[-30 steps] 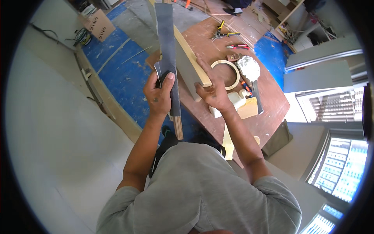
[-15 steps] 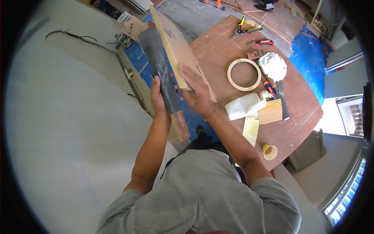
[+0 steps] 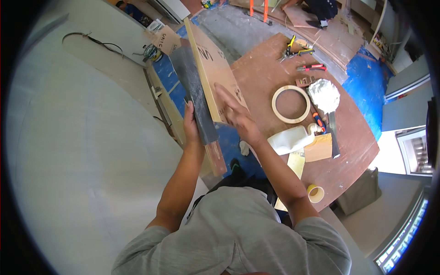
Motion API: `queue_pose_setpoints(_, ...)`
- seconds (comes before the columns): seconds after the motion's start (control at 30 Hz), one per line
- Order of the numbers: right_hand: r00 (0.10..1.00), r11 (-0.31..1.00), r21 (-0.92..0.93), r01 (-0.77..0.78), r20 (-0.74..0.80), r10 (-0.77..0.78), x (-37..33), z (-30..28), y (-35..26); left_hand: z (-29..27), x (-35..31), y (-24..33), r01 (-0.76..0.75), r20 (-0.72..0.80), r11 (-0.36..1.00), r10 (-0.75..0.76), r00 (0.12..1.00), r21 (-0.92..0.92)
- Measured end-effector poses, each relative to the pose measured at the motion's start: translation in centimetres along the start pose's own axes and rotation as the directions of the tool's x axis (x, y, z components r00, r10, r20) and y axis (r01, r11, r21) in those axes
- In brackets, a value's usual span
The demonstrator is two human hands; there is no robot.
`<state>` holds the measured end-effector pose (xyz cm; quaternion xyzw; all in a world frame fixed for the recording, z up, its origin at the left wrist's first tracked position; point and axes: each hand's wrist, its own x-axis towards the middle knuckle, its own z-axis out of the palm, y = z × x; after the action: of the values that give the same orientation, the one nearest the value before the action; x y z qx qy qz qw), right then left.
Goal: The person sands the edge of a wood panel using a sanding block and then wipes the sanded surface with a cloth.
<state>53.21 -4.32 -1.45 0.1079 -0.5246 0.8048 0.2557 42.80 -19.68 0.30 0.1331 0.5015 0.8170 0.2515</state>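
My left hand (image 3: 191,126) grips a long wooden block wrapped in a dark grey sheet (image 3: 195,85), with the thumb on its near side and the other fingers hidden behind. Bare reddish wood (image 3: 216,158) sticks out at the block's lower end. Right beside it stands a tan board (image 3: 211,68) with dark print, tilted on edge, its pale narrow side facing the block. Against the lower part of that board's face is my right hand (image 3: 240,120), fingers stretched out and apart. Whether the palm presses on it I cannot tell.
The brown worktable (image 3: 261,68) holds a tape roll (image 3: 274,104), a white plastic bottle (image 3: 288,140), a foil-covered bundle (image 3: 324,95), pliers (image 3: 312,67), yellow-handled snips (image 3: 291,49) and a paper cup (image 3: 316,193). A pale panel (image 3: 91,160) fills the left. Another person (image 3: 323,8) crouches at the back.
My right hand has eased off the board's edge, its fingers now straighter along the face. The whole view has shifted, so things sit lower in it. My left hand keeps its hold.
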Motion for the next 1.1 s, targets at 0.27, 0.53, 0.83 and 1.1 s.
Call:
queue_pose_setpoints(0.27, 0.924, 0.870, -0.311, -0.382, -0.140, 0.356, 8.7, -0.3, -1.1, 5.5, -0.7, 0.3, -0.123, -0.191, 0.981, 0.151, 0.970, 0.150)
queue_pose_setpoints(0.53, 0.872, 0.802, -0.345, -0.487, -0.231, 0.430, 7.4, -2.1, 0.1, 7.2, -5.9, 0.9, -0.357, 0.082, 0.610, 0.431, 0.899, 0.707)
queue_pose_setpoints(0.83, 0.981, 0.466, -0.876, -0.126, -0.042, 0.187, 7.1, -4.4, 0.8, 6.2, 0.5, -0.5, -0.340, -0.033, 0.768, 0.424, 0.905, 0.543)
queue_pose_setpoints(1.1, 0.965, 0.814, -0.519, -0.261, -0.153, 0.212, 8.3, -0.4, -0.4, 3.6, 5.5, 1.1, -0.254, -0.131, 0.879, 0.330, 0.935, 0.403)
